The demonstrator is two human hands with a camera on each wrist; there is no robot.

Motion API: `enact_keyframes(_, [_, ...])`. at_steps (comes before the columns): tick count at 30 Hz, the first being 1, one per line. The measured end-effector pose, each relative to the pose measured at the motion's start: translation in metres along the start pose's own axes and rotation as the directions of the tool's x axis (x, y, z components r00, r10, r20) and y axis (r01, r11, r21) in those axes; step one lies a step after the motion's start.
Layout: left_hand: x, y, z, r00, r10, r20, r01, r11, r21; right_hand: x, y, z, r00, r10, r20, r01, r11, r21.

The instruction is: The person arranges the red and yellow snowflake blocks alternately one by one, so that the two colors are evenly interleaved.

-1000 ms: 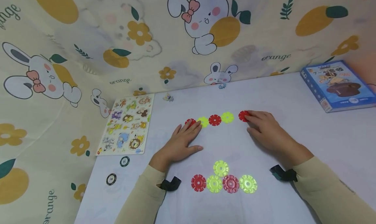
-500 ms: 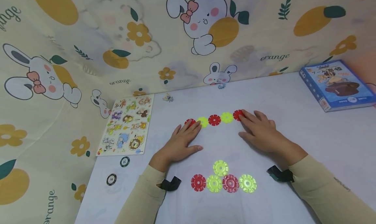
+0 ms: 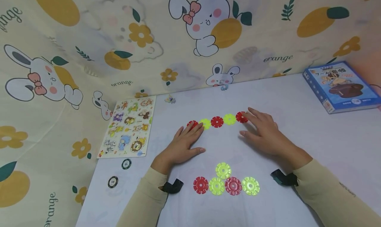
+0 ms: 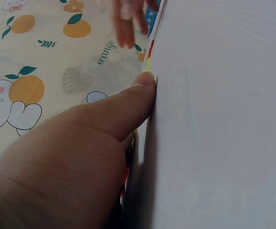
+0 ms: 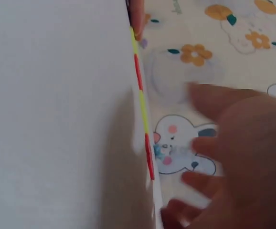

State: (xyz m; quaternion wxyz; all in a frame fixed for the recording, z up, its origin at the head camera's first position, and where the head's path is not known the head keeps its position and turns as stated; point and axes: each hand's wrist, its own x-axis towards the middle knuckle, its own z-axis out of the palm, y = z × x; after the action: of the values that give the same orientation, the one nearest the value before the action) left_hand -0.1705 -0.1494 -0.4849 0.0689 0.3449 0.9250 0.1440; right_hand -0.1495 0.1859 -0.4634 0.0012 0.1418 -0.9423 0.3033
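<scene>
A row of notched plastic discs, red and yellow-green in turn, lies flat on the white table. My left hand point(image 3: 185, 146) rests with fingers spread over its left end, partly covering a red disc point(image 3: 192, 123) and the edge of a yellow-green disc point(image 3: 206, 124). Mid-row come another red disc point(image 3: 217, 121) and yellow-green disc point(image 3: 229, 119). At the right end lies a red disc point(image 3: 241, 117), overlapped by the index fingertip of my right hand point(image 3: 265, 134). In the right wrist view, the right hand's loosely bent fingers point(image 5: 207, 183) hover above the table beside the row, holding nothing.
Nearer me lie several more discs: a red one point(image 3: 200, 185), yellow-green ones point(image 3: 223, 170) and a darker red one point(image 3: 233, 186). An animal sticker board point(image 3: 126, 127) and two round chips point(image 3: 126, 163) are at left. A blue book-like box point(image 3: 342, 88) stands back right.
My right hand slid the end red disc leftward up to the row, then lifted its fingers off it. The left hand has stayed in place.
</scene>
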Motion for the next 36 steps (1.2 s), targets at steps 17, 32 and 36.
enact_keyframes(17, [0.000, 0.000, 0.000, 1.000, -0.002, 0.010, 0.002, 1.000, -0.009, -0.039, -0.055, 0.032, 0.894, -0.278, 0.353, 0.206, 0.952, 0.227])
enact_keyframes(32, [0.000, 0.000, 0.000, 1.000, 0.002, 0.006, -0.002, 1.000, -0.011, -0.034, -0.045, 0.028, 0.954, -0.070, 0.293, -0.079, 0.880, 0.468])
enact_keyframes(36, [0.000, 0.000, 0.000, 1.000, 0.005, 0.002, -0.005, 1.000, -0.014, -0.024, -0.027, 0.019, 0.986, 0.032, 0.164, -0.114, 0.848, 0.518])
